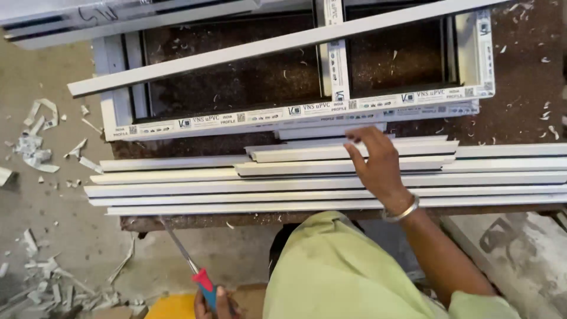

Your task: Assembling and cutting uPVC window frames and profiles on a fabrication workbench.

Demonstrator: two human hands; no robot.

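Head camera looks straight down and my right hand (375,162) is out on the stack of white plastic trim strips (331,186) lying lengthwise along the near edge of the brown workbench (520,77). Fingers are loosely spread and flat, tips touching the short upper strip (348,152) on top of the pile, nothing clamped. A metal bangle (401,211) sits on that wrist. Down low, my left hand (211,304) is wrapped tight around the red and blue handle of a screwdriver (192,266), its thin shaft angling up toward the bench edge. Just beyond the strips lies a white window frame (295,111) with a centre bar, and one long white profile (266,50) rests slantwise across it. White shavings (41,145) litter the concrete floor to the left. My pale green shirt (336,272) fills the bottom.
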